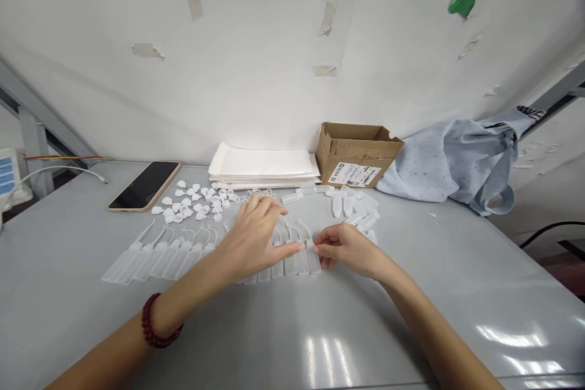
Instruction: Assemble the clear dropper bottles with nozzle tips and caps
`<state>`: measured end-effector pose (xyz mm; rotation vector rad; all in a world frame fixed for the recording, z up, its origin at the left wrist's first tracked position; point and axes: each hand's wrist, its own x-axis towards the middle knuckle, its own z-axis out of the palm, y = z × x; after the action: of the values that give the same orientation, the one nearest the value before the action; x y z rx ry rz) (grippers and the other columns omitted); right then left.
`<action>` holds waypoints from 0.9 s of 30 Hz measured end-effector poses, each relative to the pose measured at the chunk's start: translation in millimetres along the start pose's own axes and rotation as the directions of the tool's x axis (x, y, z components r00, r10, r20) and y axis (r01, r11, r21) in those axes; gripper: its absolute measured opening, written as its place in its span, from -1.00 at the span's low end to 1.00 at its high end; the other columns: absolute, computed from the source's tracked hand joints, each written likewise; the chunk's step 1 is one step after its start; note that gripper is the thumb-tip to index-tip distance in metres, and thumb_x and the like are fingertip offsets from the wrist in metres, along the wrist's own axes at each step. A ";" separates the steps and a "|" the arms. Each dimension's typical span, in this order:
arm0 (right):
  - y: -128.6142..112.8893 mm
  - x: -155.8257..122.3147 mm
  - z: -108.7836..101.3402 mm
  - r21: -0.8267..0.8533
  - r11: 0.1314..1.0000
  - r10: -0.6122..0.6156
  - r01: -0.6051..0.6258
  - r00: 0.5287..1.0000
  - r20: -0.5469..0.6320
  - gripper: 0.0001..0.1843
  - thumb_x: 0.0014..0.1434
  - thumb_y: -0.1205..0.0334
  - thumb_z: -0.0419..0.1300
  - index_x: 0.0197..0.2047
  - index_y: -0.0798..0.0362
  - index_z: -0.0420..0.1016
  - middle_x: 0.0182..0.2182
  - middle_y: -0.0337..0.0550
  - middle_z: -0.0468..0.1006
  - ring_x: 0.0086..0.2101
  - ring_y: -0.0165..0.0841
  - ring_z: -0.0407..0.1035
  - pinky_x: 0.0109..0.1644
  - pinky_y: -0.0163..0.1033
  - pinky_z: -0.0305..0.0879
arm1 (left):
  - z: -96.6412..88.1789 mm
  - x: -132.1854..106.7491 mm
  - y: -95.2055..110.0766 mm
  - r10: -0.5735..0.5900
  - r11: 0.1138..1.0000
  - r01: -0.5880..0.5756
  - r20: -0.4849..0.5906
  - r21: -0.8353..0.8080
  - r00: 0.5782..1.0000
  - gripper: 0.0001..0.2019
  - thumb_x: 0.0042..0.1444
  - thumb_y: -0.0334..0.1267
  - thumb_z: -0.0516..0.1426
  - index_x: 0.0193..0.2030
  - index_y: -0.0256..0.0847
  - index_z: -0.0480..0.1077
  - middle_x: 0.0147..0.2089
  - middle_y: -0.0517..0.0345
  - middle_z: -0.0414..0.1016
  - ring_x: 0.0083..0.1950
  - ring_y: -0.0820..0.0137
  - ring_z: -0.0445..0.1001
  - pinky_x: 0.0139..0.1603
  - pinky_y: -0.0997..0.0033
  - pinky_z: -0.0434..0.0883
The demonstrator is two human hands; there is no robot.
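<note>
Small flat translucent plastic bottles with white tops and thin white cords lie side by side in a row [169,259] across the grey table. My left hand [256,234] hovers over the row and hides its middle; its fingers are apart, and the thumb reaches toward the bottles at the right end. My right hand [350,250] is at the rightmost bottle [313,261], thumb and forefinger closed at its top edge. Behind my left hand lies a scatter of loose white caps [178,210]. More translucent bottles [365,213], without cords, lie in a loose heap beyond my right hand.
A phone [145,186] lies at the back left beside a white cable [64,169]. Along the wall stand a stack of white envelope-like packets [265,161] and an open cardboard box [351,155]. Light blue cloth [439,161] is heaped at the back right.
</note>
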<state>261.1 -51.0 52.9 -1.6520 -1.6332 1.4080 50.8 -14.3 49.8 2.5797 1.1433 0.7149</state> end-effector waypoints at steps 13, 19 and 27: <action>-2.2 -0.3 -3.4 0.019 0.999 0.042 -0.042 0.999 0.006 -0.88 0.06 0.28 0.19 -0.43 0.15 0.49 -0.61 -0.21 0.51 -0.53 -0.38 0.44 -0.39 -0.27 0.37 | -25.0 -5.9 -29.5 -0.199 0.979 0.202 -0.234 -0.013 0.952 -0.70 0.14 0.01 0.08 -0.18 -0.19 0.38 -0.14 0.05 0.47 0.03 0.13 0.26 -0.01 0.05 0.30; -2.2 -0.8 -4.6 0.027 0.997 0.073 -0.072 0.997 -0.009 -0.88 0.05 0.29 0.20 -0.40 0.17 0.50 -0.62 -0.21 0.51 -0.53 -0.37 0.45 -0.40 -0.28 0.36 | -22.7 -6.1 -30.5 -0.199 0.979 0.203 -0.263 -0.014 0.944 -0.72 0.15 0.00 0.08 -0.21 -0.19 0.39 -0.16 0.05 0.48 0.01 0.13 0.26 -0.04 0.07 0.31; 0.0 -1.9 -6.7 0.016 0.998 0.068 -0.068 0.998 0.012 -0.85 0.08 0.25 0.20 -0.39 0.19 0.49 -0.61 -0.19 0.50 -0.53 -0.38 0.45 -0.41 -0.28 0.37 | -24.5 -6.2 -29.2 -0.256 0.967 0.249 -0.267 -0.062 0.929 -0.73 0.16 -0.01 0.08 -0.22 -0.18 0.40 -0.16 0.04 0.48 0.04 0.10 0.24 -0.08 0.10 0.33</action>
<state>267.2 -50.4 56.2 -1.7080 -1.5814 1.4624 16.1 0.9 57.2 2.3000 1.5024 1.0360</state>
